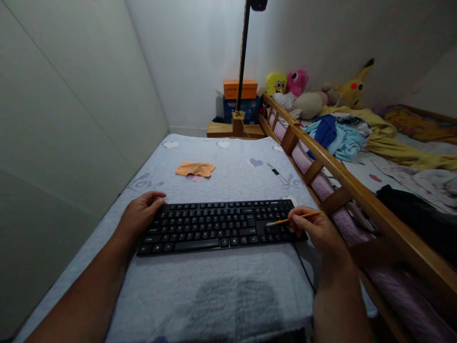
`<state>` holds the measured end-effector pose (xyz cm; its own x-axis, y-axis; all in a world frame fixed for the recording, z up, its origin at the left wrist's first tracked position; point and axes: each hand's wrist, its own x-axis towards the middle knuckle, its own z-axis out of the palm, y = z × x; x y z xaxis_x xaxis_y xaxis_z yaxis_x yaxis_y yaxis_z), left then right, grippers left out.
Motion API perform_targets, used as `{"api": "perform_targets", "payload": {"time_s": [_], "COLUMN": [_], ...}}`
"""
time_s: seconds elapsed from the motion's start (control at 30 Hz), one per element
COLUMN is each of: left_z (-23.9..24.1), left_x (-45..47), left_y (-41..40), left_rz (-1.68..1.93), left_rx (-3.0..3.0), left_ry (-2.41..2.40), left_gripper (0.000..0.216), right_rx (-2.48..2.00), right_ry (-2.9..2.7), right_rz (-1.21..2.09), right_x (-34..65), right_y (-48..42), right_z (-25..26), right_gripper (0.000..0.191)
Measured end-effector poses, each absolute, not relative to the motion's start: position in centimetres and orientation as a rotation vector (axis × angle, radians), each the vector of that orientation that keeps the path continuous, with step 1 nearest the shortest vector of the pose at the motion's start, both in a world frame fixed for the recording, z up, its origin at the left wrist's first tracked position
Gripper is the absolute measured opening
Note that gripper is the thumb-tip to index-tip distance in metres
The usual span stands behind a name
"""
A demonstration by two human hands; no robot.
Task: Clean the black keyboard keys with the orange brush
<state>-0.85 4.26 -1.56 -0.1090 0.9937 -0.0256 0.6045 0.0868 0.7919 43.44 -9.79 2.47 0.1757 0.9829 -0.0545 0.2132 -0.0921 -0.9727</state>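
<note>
A black keyboard [214, 224] lies across the grey-blue cover. My left hand [141, 214] is closed around its left end, thumb and fingers at the far left corner. In my right hand [312, 226], a thin paintbrush [282, 221] with a yellow handle is pinched between thumb and fingers. Its pale tip points left, over the keys near the keyboard's right part; whether the bristles touch cannot be made out. The right fingers hide some keys at the right end. A black cable [303, 267] runs from the keyboard's near right side towards me.
An orange cloth [195, 168] with a pink piece under it lies beyond the keyboard. A slim tool with a black grip [275, 172] lies farther right. A wooden rail [321, 157] borders the right side, beside a bed with clothes and plush toys. Boxes [241, 102] stand behind.
</note>
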Motion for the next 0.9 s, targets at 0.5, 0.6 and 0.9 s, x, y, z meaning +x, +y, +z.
{"api": "perform_targets", "payload": {"time_s": [0.5,0.6,0.9], "left_z": [-2.2,-2.2,-2.5], "left_x": [-1.2,-1.1,-1.4], "left_y": [4.4,4.4,4.5], "left_rz": [0.843,0.845,0.844], "left_rx": [1.576,1.565,1.577], "left_ry": [1.783,1.771,1.775], "left_gripper": [0.044,0.044,0.044], "right_rx": [-1.538,-1.532,-1.513], "right_ry": [-1.121,-1.156,-1.149], "right_rz": [0.904,0.898,1.001], "right_x": [43.1,42.7,43.1], "right_y": [-9.7,-9.7,-9.9], "right_z": [1.9,2.1,1.7], "right_gripper": [0.024,0.024,0.022]}}
